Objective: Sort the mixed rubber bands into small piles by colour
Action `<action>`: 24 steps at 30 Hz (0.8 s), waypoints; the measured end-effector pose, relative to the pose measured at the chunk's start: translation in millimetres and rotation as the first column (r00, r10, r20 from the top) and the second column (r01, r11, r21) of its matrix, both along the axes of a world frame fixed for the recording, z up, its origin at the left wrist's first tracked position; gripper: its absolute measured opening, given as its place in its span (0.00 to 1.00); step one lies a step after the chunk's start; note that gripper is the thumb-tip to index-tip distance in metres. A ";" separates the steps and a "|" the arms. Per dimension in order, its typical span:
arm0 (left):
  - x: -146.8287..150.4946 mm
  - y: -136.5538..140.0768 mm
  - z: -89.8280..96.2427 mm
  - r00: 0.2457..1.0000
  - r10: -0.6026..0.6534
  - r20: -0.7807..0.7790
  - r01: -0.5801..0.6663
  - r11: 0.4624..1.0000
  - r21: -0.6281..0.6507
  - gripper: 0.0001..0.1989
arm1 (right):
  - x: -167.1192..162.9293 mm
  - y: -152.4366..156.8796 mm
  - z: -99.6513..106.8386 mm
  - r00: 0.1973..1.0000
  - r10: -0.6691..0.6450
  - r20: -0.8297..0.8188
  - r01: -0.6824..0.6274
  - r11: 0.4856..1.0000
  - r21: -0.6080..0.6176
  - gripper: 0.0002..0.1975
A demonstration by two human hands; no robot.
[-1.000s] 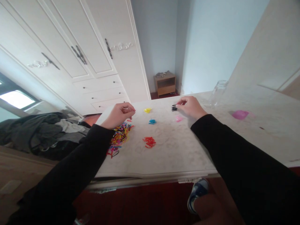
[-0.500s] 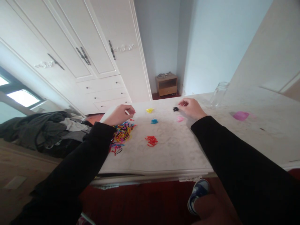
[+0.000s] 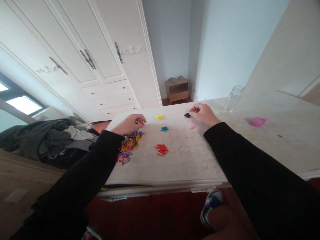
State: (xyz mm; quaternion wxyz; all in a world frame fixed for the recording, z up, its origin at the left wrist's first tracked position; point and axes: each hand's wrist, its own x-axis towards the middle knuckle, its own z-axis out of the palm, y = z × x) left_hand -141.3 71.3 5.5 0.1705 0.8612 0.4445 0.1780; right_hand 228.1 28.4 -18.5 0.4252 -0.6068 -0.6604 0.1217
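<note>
My left hand (image 3: 130, 123) is over the far edge of a mixed heap of small coloured rubber bands (image 3: 131, 141). Its fingers are curled into a pinch; what lies between the tips is too small to make out. My right hand (image 3: 203, 114) has thumb and fingers pressed together at the small black pile of bands (image 3: 187, 115), and whatever they hold is hidden. Just below that hand lie some pink bands (image 3: 191, 126). Between my hands are separate little piles: yellow bands (image 3: 159, 117), blue bands (image 3: 164, 128) and, nearer me, red bands (image 3: 161, 149).
On the right of the white table (image 3: 195, 163) stand a clear glass (image 3: 233, 100) and a pink balloon-like object (image 3: 257, 122). Dark clothes (image 3: 57, 140) are heaped to the left. Behind are a white wardrobe (image 3: 105, 66) and a small wooden cabinet (image 3: 178, 91).
My left hand has dipped slightly and its fingers have closed. A red band that lay beneath it no longer shows. My right hand stays by the black pile, barely moved.
</note>
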 end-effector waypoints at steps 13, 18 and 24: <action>23.6 -24.0 5.2 0.949 -0.025 0.316 0.089 0.978 -0.190 0.14 | -1.5 -0.1 -1.5 0.992 0.097 0.077 -0.096 0.995 -0.014 0.04; 30.2 -40.0 9.8 0.899 -0.171 0.403 0.328 0.874 -0.360 0.16 | -2.1 1.1 -3.1 0.990 0.111 0.087 -0.110 0.994 -0.018 0.04; 41.0 -58.3 6.1 0.840 -0.335 0.428 0.512 0.750 -0.419 0.15 | -1.7 0.8 -3.0 0.990 0.106 0.090 -0.104 0.994 -0.028 0.04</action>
